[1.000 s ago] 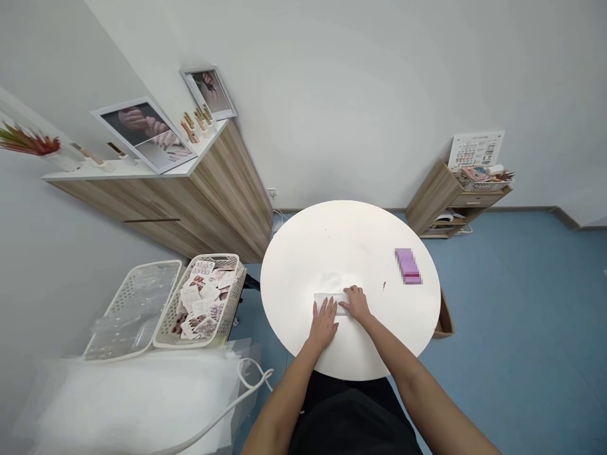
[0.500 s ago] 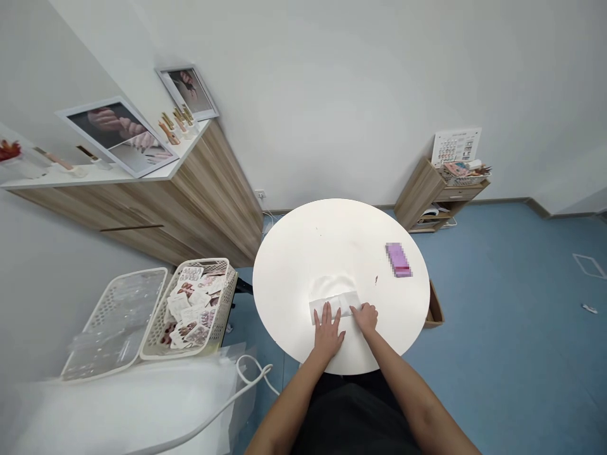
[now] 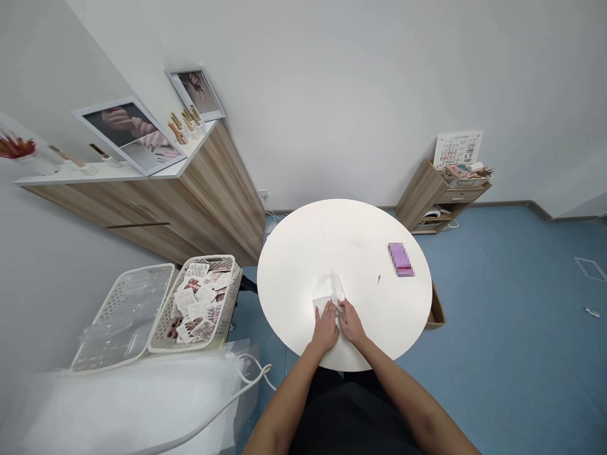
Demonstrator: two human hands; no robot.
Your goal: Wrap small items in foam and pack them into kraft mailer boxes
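A thin white sheet, perhaps a clear packet [image 3: 329, 292], lies on the near part of the round white table [image 3: 303, 253]. Its right half is lifted and folded over toward the left. My left hand [image 3: 325, 327] rests flat on the sheet's near left part, fingers stretched out. My right hand [image 3: 349, 321] sits close beside it, fingers curled on the folded edge of the sheet. A small purple block [image 3: 401, 260] lies on the table's right side, well away from both hands.
Left of the table stand a basket of small printed cards [image 3: 199, 302] and a lidded white crate [image 3: 126, 313]. A wooden cabinet [image 3: 180, 189] with framed pictures is behind them. A small wooden shelf unit [image 3: 439, 193] stands by the far wall. A white cable [image 3: 246, 379] hangs near my left arm.
The sheet lay flat and wide across the table; now its right half is folded up and over. My right hand moved left, next to my left hand.
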